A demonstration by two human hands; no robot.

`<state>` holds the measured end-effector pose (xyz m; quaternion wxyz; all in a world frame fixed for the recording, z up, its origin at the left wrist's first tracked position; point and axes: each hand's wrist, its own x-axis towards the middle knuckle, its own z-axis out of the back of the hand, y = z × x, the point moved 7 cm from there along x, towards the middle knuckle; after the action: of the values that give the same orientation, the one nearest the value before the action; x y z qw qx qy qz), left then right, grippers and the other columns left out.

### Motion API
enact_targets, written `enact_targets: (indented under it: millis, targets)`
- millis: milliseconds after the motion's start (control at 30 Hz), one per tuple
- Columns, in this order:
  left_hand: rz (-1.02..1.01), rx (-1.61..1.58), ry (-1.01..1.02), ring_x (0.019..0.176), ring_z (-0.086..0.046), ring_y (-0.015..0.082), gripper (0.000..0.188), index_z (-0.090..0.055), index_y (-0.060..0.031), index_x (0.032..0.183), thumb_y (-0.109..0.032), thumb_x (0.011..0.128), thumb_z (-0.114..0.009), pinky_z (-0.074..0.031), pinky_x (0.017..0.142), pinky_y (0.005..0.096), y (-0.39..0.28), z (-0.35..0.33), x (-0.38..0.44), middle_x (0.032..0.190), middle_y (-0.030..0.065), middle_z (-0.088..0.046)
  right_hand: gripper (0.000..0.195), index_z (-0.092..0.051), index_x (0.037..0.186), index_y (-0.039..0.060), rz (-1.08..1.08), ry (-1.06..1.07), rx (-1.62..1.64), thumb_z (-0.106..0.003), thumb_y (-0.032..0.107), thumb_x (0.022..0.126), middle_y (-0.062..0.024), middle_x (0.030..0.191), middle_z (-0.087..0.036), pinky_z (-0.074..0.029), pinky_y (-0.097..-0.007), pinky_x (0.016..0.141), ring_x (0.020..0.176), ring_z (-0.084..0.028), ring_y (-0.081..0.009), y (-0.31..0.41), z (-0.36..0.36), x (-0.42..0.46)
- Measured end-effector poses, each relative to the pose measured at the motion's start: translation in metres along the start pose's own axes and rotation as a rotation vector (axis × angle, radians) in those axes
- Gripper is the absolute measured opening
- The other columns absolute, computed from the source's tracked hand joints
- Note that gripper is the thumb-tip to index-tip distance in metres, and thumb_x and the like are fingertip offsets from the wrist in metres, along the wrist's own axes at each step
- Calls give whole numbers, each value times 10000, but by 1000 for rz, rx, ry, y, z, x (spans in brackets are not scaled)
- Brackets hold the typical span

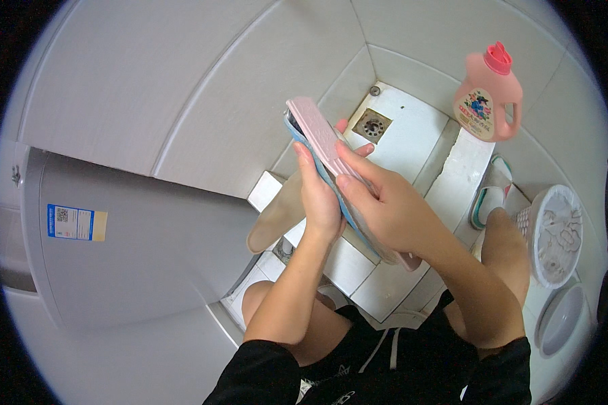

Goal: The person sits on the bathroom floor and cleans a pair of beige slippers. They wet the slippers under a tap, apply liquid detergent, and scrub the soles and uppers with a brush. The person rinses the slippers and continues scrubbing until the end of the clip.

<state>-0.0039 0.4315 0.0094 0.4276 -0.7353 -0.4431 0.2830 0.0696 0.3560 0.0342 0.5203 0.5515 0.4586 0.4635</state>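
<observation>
My right hand [385, 202] grips a pink plastic scrubbing brush [318, 132], fingers wrapped along its back and handle. The brush lies lengthwise against a shoe with a light blue edge [298, 132], which my left hand [322, 202] holds from the left side, thumb up along the edge. The brush hides most of the shoe, so its full shape cannot be told. Just behind my left wrist, a beige, sole-shaped item [276, 215] rests at the tiled ledge; its upper end is hidden behind my hand.
A pink detergent bottle [479, 109] stands on the white tiled ledge [466, 167]. Beyond my hands is a floor drain [372, 126]. White slippers with green trim [489, 195], a lined white basket [556, 235] and a white basin [562, 320] are at right. A grey door panel [147, 263] stands left.
</observation>
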Motion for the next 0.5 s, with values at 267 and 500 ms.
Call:
enact_targets:
  millis: [267, 500]
  targets:
    - [124, -72, -90, 1009, -642, 245, 760, -372, -69, 1482, -653, 1028, -196, -576, 768, 413, -15, 43, 22, 1366, 117, -560, 537, -437, 1489, 68, -251, 211, -314, -512, 309, 1015, -245, 737, -639, -496, -434, 622, 629, -646, -334, 2, -2, -41]
    - [117, 24, -42, 1008, -656, 263, 800, -390, -80, 1461, -711, 990, -245, -562, 828, 406, 13, 0, 5, 1332, 139, -583, 492, -495, 1436, 89, -23, -40, -526, -511, 307, 995, -256, 751, -660, -514, -522, 647, 707, -667, -443, 0, 24, -5]
